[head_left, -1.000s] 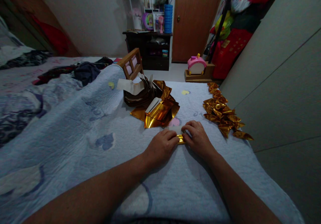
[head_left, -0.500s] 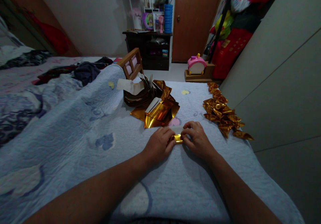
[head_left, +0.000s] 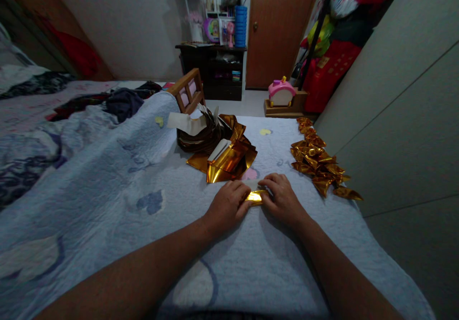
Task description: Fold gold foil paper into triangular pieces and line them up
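Note:
A small piece of gold foil paper [head_left: 256,197] lies on the pale blue quilt [head_left: 143,224], pressed down between both hands. My left hand [head_left: 226,206] has its fingers curled, pinching the paper's left end. My right hand [head_left: 281,199] is curled too and holds the right end. Most of the paper is hidden under my fingers. Just beyond my hands sits a loose stack of gold foil sheets [head_left: 229,158]. A row of several folded gold pieces [head_left: 319,160] lies to the right of my right hand.
A dark bag with brown and white paper [head_left: 199,131] stands behind the gold sheets, beside a wooden chair back [head_left: 187,92]. Crumpled clothes [head_left: 120,102] lie at the far left of the bed. A grey wardrobe [head_left: 398,104] borders the bed on the right.
Both hands have shifted slightly forward over the gold paper, and a little more of the folded piece shows between the fingers.

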### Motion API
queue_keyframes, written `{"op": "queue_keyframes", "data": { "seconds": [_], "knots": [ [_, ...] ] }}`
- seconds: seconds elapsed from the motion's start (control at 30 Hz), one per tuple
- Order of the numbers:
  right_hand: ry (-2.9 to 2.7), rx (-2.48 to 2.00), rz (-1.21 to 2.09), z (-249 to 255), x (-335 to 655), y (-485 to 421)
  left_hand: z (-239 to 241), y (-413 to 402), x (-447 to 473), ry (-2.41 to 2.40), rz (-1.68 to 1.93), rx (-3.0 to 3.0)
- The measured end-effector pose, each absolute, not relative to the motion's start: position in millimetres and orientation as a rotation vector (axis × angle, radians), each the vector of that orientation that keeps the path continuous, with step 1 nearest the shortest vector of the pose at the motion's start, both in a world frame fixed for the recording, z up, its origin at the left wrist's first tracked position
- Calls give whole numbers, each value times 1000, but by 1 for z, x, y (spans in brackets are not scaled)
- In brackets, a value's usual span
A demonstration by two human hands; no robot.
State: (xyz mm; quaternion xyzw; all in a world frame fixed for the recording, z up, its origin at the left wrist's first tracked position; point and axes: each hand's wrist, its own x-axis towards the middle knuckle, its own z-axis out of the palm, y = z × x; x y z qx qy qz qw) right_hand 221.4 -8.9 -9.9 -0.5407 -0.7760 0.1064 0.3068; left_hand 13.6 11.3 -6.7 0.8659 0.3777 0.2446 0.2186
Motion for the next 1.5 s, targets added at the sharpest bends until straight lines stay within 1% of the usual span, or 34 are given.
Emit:
{"op": "queue_keyframes", "data": {
  "seconds": [1.5],
  "knots": [
    [-2021,-1378,312,-5,220,-8,-6,15,14,1118,662,2310]
  ]
}}
